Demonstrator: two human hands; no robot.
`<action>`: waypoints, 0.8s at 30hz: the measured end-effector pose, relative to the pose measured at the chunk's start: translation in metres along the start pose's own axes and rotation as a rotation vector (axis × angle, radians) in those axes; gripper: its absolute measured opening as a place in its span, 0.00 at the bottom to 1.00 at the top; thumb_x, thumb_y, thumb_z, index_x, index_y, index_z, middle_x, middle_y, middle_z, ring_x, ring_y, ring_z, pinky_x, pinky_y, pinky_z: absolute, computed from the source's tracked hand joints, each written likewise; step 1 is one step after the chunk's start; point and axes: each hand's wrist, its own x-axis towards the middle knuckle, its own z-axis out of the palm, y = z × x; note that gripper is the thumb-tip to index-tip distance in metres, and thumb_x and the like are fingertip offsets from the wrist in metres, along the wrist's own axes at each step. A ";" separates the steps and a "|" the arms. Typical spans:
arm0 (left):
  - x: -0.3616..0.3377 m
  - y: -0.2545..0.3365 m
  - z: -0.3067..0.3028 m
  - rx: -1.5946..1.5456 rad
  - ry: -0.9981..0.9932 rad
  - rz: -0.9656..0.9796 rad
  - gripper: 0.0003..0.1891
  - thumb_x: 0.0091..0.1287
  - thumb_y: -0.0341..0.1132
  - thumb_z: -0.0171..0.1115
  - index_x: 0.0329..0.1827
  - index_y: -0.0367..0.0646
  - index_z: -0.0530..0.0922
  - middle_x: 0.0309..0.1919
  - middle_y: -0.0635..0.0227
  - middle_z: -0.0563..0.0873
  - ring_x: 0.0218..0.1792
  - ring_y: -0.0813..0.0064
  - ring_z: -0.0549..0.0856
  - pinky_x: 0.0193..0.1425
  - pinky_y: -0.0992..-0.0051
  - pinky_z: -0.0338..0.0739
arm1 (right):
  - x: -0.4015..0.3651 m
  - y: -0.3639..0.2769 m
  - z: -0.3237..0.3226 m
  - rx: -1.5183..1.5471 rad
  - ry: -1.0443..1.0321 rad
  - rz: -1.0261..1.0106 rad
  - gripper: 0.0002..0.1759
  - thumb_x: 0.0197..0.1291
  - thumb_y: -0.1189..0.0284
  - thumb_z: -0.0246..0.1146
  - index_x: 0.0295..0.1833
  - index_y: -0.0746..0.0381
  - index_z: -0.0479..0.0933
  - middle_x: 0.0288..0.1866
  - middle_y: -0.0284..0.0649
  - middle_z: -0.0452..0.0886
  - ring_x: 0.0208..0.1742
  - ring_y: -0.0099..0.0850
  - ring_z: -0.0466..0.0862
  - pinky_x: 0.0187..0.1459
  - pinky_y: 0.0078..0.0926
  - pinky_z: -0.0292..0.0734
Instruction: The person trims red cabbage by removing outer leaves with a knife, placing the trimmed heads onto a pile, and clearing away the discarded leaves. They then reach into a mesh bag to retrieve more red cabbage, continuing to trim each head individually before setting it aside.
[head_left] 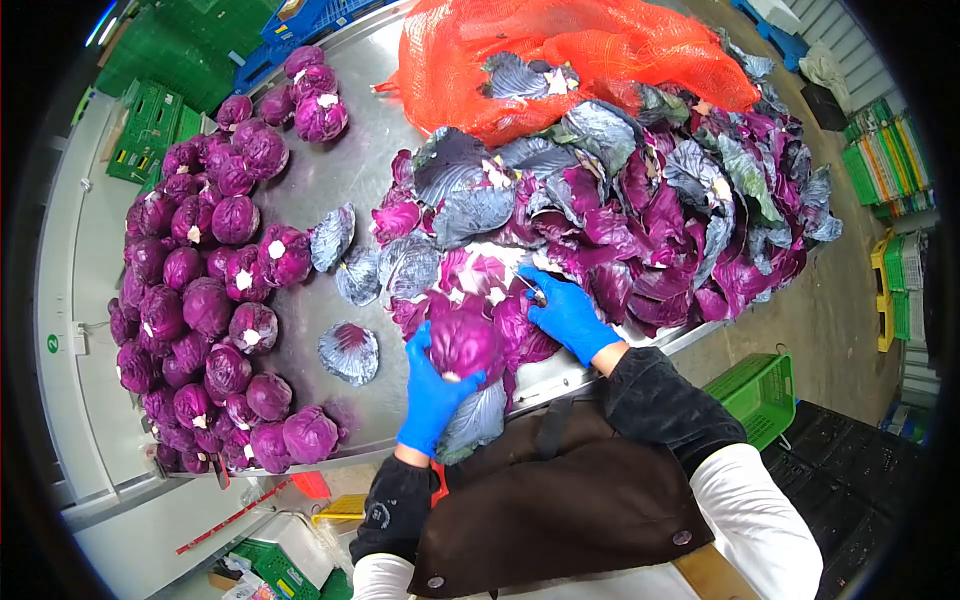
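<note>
- Head view, looking down on a steel bench (345,165) that runs from upper right to lower left.
- Left hand (432,392), in a blue glove, holds a red cabbage (465,340) at the near edge of the bench. The fingers wrap around its left and lower side, with the thumb pointing up along it.
- The red cabbage sits on top of loose purple leaves, just in front of the brown apron (560,500).
- Right hand (566,312), also in a blue glove, rests on the leaves just right of the cabbage and does not touch it. Its fingers are curled together. A small dark tip shows at the fingertips; cannot tell what it is, or whether the fingers pinch it.
- Leaf heap (660,210): a big mound of purple and grey-green outer leaves covers the right half of the bench and reaches up to the right hand.
- Orange net sack (560,45) lies at the far end, touching the leaf heap, with leaves showing in its mouth.
- Pile of heads (200,300): many round purple cabbages are stacked along the left side of the bench, well apart from the hands.
- Single leaves (348,352) lie on bare steel between the pile and the held cabbage.
- Green crates (155,115) and a blue crate (310,15) stand beyond the far left edge.
</note>
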 end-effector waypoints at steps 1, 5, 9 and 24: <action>-0.014 -0.007 0.004 -0.065 0.062 0.022 0.49 0.40 0.40 0.80 0.64 0.36 0.60 0.59 0.55 0.70 0.59 0.62 0.72 0.65 0.65 0.67 | -0.004 -0.018 -0.008 -0.093 -0.117 0.093 0.37 0.52 0.66 0.64 0.70 0.50 0.63 0.47 0.49 0.82 0.46 0.48 0.82 0.48 0.40 0.77; -0.036 -0.019 0.003 -0.086 0.073 0.062 0.58 0.35 0.40 0.83 0.69 0.39 0.53 0.61 0.56 0.66 0.62 0.63 0.69 0.68 0.64 0.64 | -0.012 -0.040 0.006 -0.101 -0.229 -0.063 0.51 0.52 0.54 0.67 0.76 0.54 0.48 0.48 0.56 0.80 0.48 0.50 0.81 0.49 0.41 0.76; -0.020 -0.003 0.017 -0.030 0.063 -0.006 0.62 0.32 0.45 0.85 0.70 0.37 0.53 0.63 0.53 0.65 0.64 0.58 0.68 0.69 0.63 0.64 | 0.011 -0.058 0.033 0.001 -0.240 -0.179 0.39 0.52 0.50 0.67 0.67 0.54 0.66 0.47 0.53 0.81 0.48 0.50 0.81 0.50 0.42 0.75; -0.006 -0.016 -0.010 -0.567 -0.115 -0.092 0.59 0.30 0.34 0.85 0.70 0.40 0.59 0.63 0.61 0.70 0.64 0.65 0.70 0.70 0.66 0.64 | 0.019 -0.064 -0.010 0.257 -0.424 -0.250 0.44 0.47 0.57 0.75 0.68 0.57 0.65 0.60 0.47 0.76 0.57 0.39 0.78 0.57 0.34 0.73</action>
